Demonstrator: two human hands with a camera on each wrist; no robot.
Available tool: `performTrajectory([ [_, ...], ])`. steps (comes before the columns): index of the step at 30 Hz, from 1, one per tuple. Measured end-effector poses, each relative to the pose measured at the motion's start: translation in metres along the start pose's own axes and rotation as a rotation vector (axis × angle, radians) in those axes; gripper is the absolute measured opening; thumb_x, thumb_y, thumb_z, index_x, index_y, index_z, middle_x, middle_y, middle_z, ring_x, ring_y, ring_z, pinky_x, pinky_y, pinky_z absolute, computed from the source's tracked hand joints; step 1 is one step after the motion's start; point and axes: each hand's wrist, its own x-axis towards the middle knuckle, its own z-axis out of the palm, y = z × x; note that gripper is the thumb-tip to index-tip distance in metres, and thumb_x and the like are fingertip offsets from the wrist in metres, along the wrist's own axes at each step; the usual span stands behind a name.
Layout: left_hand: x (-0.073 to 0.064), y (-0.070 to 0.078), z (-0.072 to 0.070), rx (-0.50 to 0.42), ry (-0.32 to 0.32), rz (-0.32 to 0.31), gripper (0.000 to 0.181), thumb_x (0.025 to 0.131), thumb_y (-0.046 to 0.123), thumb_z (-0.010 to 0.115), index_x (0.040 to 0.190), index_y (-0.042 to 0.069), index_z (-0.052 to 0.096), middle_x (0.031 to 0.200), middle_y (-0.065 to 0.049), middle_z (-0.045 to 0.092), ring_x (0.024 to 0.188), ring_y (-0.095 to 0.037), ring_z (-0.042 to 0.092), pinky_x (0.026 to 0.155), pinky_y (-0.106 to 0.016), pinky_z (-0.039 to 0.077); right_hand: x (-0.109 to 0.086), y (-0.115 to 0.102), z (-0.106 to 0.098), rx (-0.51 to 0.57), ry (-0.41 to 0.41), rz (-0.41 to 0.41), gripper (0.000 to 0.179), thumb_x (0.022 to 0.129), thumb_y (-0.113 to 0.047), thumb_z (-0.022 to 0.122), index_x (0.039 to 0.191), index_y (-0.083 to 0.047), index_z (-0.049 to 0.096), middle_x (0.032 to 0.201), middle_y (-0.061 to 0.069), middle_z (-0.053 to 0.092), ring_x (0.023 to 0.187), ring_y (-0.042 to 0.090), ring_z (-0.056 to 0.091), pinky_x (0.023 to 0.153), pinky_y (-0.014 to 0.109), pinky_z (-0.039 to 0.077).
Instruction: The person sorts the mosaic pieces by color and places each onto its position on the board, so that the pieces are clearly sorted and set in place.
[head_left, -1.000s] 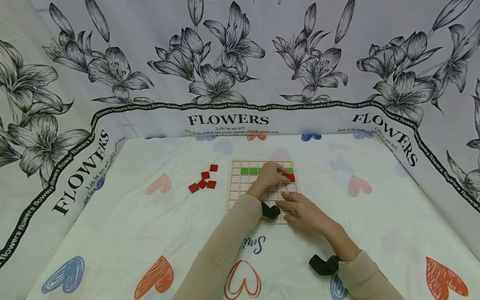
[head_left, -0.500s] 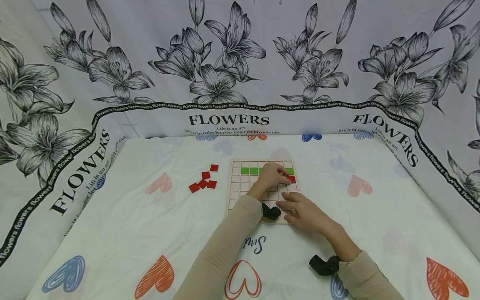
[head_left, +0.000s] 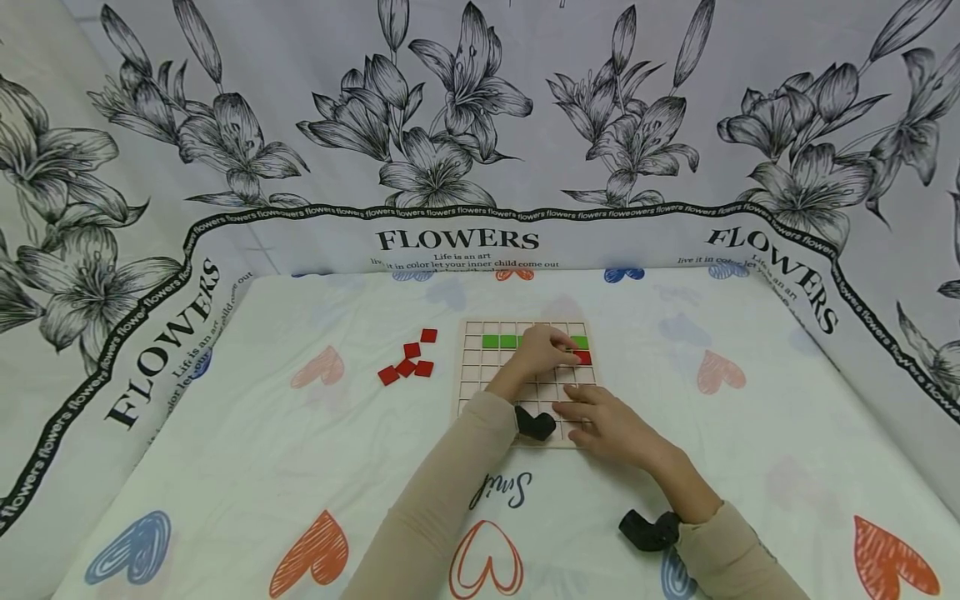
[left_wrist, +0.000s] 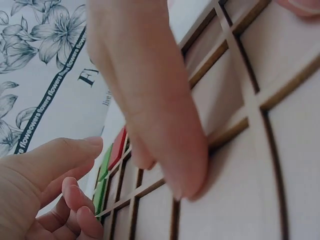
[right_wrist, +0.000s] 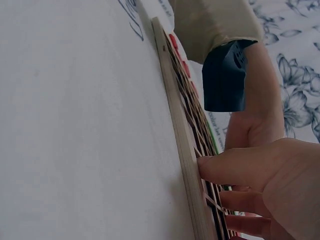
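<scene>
A square wooden grid board (head_left: 472, 375) lies on the table with a line of green tiles (head_left: 498, 342) in a far row. My left hand (head_left: 542, 350) reaches over that row, partly hiding it. Its fingertips are right by a red tile (head_left: 582, 357) in a cell just below the rightmost green one. From the left wrist, the thumb (left_wrist: 80, 152) is extended, other fingers bend loosely, and the red tile (left_wrist: 118, 147) sits beyond them in the grid. My right hand (head_left: 617, 427) spreads over the board's near right corner; its thumb (right_wrist: 215, 167) rests at the wooden edge.
Several loose red tiles (head_left: 406, 367) lie left of the board on the heart-patterned tablecloth (head_left: 247, 450). Black wrist cameras (head_left: 536, 423) hang at both sleeves. A flower-printed curtain (head_left: 637, 237) stands behind the table.
The red tile by my left fingertips has settled flatter and slightly nearer in its cell. My left wrist has shifted a little to the left. The right hand stays in place.
</scene>
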Motion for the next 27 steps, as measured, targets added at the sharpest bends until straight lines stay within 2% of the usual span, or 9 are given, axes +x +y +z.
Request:
performTrajectory([
  [4,-0.003,0.0,-0.006,0.005,-0.005,0.017,0.022,0.082,0.022,0.076,0.101,0.011,0.076,0.088,-0.005,0.065,0.074,-0.008,0.047,0.064,-0.017,0.035,0.0,0.0,0.0,-0.001,-0.003,0.007,0.039,0.086,-0.012,0.068,0.125,-0.008,0.065,0.137,0.022,0.056,0.127,0.042,0.05,0.101,0.054,0.044],
  [9,-0.009,0.001,-0.018,0.002,-0.005,0.053,0.021,0.084,0.018,0.074,0.101,0.007,0.075,0.073,0.002,0.055,0.07,-0.009,0.045,0.066,-0.018,0.036,0.001,0.0,0.0,0.001,-0.008,0.014,0.04,0.086,-0.013,0.068,0.125,-0.009,0.065,0.137,0.022,0.056,0.127,0.042,0.05,0.102,0.054,0.044],
  [15,-0.016,-0.004,-0.027,0.038,-0.01,0.066,0.021,0.085,0.02,0.072,0.102,0.008,0.075,0.073,0.005,0.051,0.072,-0.01,0.045,0.067,-0.019,0.035,0.0,0.0,0.001,-0.012,-0.004,0.013,0.039,0.086,-0.013,0.068,0.125,-0.008,0.065,0.136,0.022,0.056,0.127,0.042,0.051,0.102,0.054,0.044],
  [19,-0.022,-0.007,-0.033,0.027,-0.014,0.077,0.02,0.086,0.019,0.071,0.103,0.008,0.075,0.074,0.004,0.051,0.074,-0.01,0.046,0.068,-0.019,0.037,0.0,-0.001,0.001,-0.012,0.007,0.005,0.039,0.085,-0.012,0.068,0.124,-0.007,0.065,0.135,0.023,0.057,0.126,0.043,0.051,0.101,0.054,0.045],
  [27,-0.037,-0.009,-0.043,0.036,-0.033,0.096,0.019,0.086,0.016,0.072,0.102,0.006,0.075,0.072,0.004,0.052,0.069,-0.009,0.046,0.066,-0.018,0.039,0.001,-0.002,0.001,-0.018,0.023,-0.005,0.039,0.084,-0.011,0.069,0.123,-0.006,0.066,0.133,0.024,0.058,0.124,0.043,0.053,0.1,0.054,0.045],
])
